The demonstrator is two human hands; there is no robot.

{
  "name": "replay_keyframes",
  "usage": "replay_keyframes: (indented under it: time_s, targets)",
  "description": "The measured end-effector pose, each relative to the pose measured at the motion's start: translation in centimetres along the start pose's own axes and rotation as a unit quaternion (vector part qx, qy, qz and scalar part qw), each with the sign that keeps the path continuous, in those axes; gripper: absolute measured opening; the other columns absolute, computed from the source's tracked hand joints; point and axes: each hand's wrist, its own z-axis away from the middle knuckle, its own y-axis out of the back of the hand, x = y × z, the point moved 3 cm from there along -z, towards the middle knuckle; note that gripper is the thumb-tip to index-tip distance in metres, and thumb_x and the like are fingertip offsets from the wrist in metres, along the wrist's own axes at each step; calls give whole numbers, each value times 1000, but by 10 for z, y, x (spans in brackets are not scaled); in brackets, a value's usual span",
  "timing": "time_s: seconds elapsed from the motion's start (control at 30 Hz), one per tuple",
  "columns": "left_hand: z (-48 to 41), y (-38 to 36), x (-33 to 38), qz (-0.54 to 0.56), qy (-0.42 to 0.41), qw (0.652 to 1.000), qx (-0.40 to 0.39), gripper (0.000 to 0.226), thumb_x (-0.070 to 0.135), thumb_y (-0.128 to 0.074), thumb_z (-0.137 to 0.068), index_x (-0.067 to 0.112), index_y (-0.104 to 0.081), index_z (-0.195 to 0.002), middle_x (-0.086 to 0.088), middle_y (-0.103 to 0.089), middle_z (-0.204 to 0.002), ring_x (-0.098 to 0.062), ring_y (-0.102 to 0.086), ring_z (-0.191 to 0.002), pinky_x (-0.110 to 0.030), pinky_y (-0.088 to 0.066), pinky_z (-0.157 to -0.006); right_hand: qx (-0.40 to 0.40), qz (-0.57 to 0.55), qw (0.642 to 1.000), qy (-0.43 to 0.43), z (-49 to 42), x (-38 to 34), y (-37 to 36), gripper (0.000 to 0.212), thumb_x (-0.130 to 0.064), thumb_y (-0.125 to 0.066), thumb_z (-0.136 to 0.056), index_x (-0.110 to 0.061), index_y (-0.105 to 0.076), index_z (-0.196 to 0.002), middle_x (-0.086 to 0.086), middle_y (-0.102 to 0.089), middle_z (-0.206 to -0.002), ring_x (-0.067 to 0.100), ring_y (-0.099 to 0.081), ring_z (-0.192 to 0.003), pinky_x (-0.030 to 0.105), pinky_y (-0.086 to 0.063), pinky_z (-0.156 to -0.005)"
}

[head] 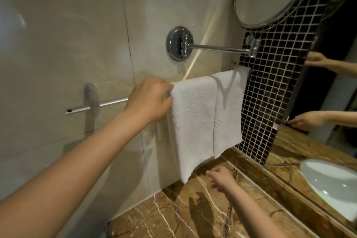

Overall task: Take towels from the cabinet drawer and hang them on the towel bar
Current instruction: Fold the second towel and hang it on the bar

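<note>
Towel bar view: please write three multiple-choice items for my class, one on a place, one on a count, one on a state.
1. Where is the right hand? A. Over the countertop. B. Inside a drawer. C. In a pocket.
2. How many towels hang on the towel bar? A. One. B. Two. C. Four.
3. What is the left hand doing? A. Hanging empty. B. Holding a bottle. C. Gripping the left towel.
Key: 1 A, it hovers empty above it; 2 B, the right towel hangs beside the left; 3 C, it clutches the top corner.
</note>
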Motion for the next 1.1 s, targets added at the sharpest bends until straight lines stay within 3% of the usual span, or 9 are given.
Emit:
replay_keyframes:
  time_s: [0.1, 0.23, 0.37, 0.53, 0.67, 0.97, 1.1]
  targets:
    - [3, 7, 2, 6, 4, 999, -50, 34, 28, -56, -85, 13, -65, -114, -10, -63, -111, -31, -50, -110, -37, -43, -88, 30, 157, 985, 72, 19, -36, 29, 20, -29, -56, -92, -11, -63, -99, 2, -65, -91, 15, -62, -81, 31, -52, -76]
    - [5, 29, 7, -6, 18, 991, -129, 49, 41, -56, -87, 25, -50, -133, -6, -53, -130, -27, -42, -125, -38, -39, -97, 100, 282, 940, 165, 57, -108, 63, 37, -31, -53, -92, -13, -56, -125, 7, -61, -124, 23, -59, -111, 37, -49, -91]
    - [1, 75, 12, -34, 14, 994, -107, 58, 52, -55, -86, 31, -42, -138, -4, -47, -138, -27, -41, -127, -41, -40, -97, 159, 320, 888, 289, 106, -187, 92, 50, -33, -55, -92, -14, -46, -137, 8, -52, -137, 26, -52, -121, 43, -47, -96]
    - [5, 121, 18, -46, 26, 996, -72, 66, 61, -49, -86, 32, -33, -144, -8, -33, -150, -28, -28, -138, -45, -31, -107, 282, 346, 806, 389, 169, -252, 121, 54, -41, -52, -91, -15, -42, -138, 10, -51, -134, 29, -48, -123, 48, -44, -99]
    - [22, 130, 28, -55, 22, 996, -63, 67, 63, -43, -87, 33, -28, -146, -9, -28, -153, -27, -24, -141, -43, -26, -109, 335, 363, 772, 400, 195, -249, 126, 51, -44, -46, -92, -19, -43, -137, 9, -53, -129, 28, -49, -120, 50, -40, -100]
    - [32, 136, 60, -12, -29, 999, -19, 66, 64, -35, -84, 28, -39, -140, -5, -48, -138, -28, -39, -129, -44, -35, -101, 362, 387, 779, 335, 207, -210, 159, 53, -49, -41, -93, -16, -46, -134, 9, -56, -125, 29, -51, -116, 50, -41, -98]
    - [18, 129, 82, 18, -78, 996, -26, 73, 67, -27, -81, 26, -40, -140, -6, -48, -139, -28, -39, -130, -47, -36, -103, 386, 402, 776, 297, 221, -192, 179, 53, -51, -40, -93, -17, -46, -134, 8, -57, -124, 28, -53, -115, 48, -44, -95]
